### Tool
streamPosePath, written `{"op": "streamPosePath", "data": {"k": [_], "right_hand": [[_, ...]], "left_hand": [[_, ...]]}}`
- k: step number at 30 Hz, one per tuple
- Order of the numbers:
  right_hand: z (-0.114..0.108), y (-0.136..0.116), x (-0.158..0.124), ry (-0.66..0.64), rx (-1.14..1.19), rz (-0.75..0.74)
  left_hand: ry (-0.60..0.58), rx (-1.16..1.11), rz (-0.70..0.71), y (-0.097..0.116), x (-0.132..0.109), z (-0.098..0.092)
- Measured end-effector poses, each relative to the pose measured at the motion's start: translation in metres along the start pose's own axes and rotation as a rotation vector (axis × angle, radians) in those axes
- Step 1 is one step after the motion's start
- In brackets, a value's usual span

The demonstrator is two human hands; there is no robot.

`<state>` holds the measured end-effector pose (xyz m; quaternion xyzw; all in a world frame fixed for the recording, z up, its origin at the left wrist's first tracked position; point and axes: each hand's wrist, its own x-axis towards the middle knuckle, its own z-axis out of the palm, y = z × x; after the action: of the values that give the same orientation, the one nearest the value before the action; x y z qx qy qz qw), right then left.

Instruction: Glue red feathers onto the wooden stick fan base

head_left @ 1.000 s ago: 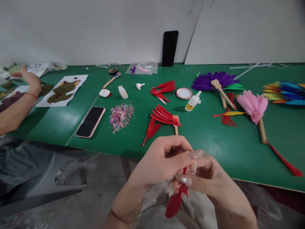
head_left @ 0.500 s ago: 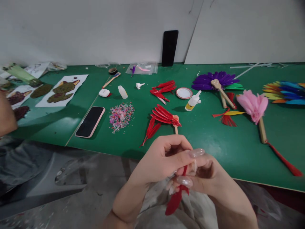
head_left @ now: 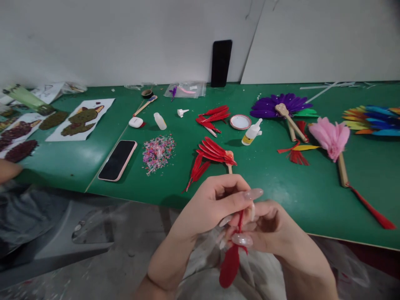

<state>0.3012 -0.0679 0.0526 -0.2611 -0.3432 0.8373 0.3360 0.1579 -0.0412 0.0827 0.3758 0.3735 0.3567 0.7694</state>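
My left hand (head_left: 212, 204) and my right hand (head_left: 268, 229) are closed together in front of the table's near edge, both pinching the quill end of a red feather (head_left: 230, 260) that hangs down below them. Just beyond my hands on the green table (head_left: 275, 179) lies a partly built red feather fan (head_left: 214, 152) on a wooden stick, with loose red feathers (head_left: 197, 170) beside it. Another small pile of red feathers (head_left: 212, 116) lies farther back.
A pink-cased phone (head_left: 118, 160), a heap of coloured bits (head_left: 158, 152), a glue bottle (head_left: 251, 133), a round lid (head_left: 240, 121), purple (head_left: 278, 105), pink (head_left: 331, 137) and multicoloured (head_left: 371, 118) feather fans sit on the table. Another person's arm (head_left: 9, 170) shows at the left edge.
The other person's hand at far left has drawn back off the table towards the edge. My hands have slid slightly up the feather's quill; the feather hangs a little lower.
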Motion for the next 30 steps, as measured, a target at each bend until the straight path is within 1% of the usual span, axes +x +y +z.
{"op": "streamPosePath", "data": {"k": [2,6,9,12,16,19,21,23,25,27,30], "right_hand": [[-0.002,-0.001,0.000,0.006,-0.009,-0.006],[-0.004,-0.005,0.001,0.025,-0.091,-0.071],[-0.005,-0.008,0.001,0.079,-0.174,-0.094],[-0.005,-0.012,-0.002,0.148,-0.242,-0.139],[-0.008,-0.015,-0.007,0.188,-0.306,-0.193],[-0.012,-0.015,-0.011,0.258,-0.369,-0.215],[-0.015,-0.015,-0.012,0.334,-0.459,-0.248],[-0.018,-0.014,-0.013,0.415,-0.610,-0.304],[-0.022,-0.014,-0.013,0.464,-0.742,-0.351],[-0.025,-0.013,-0.013,0.480,-0.742,-0.369],[-0.031,-0.011,-0.013,0.513,-0.581,-0.388]], "left_hand": [[-0.030,0.014,-0.006,0.001,0.002,-0.002],[-0.102,0.066,-0.031,0.006,0.007,-0.004],[-0.130,0.075,-0.056,0.008,0.011,-0.002],[-0.108,0.061,-0.037,0.005,0.016,0.001],[-0.083,0.059,0.007,-0.003,0.024,0.003],[-0.059,0.064,0.032,-0.010,0.030,0.006],[-0.021,0.068,0.063,-0.013,0.035,0.010],[0.009,0.079,0.083,-0.015,0.039,0.013],[0.010,0.085,0.085,-0.017,0.044,0.015],[-0.002,0.082,0.090,-0.019,0.049,0.016],[0.038,0.108,0.160,-0.023,0.055,0.014]]}}
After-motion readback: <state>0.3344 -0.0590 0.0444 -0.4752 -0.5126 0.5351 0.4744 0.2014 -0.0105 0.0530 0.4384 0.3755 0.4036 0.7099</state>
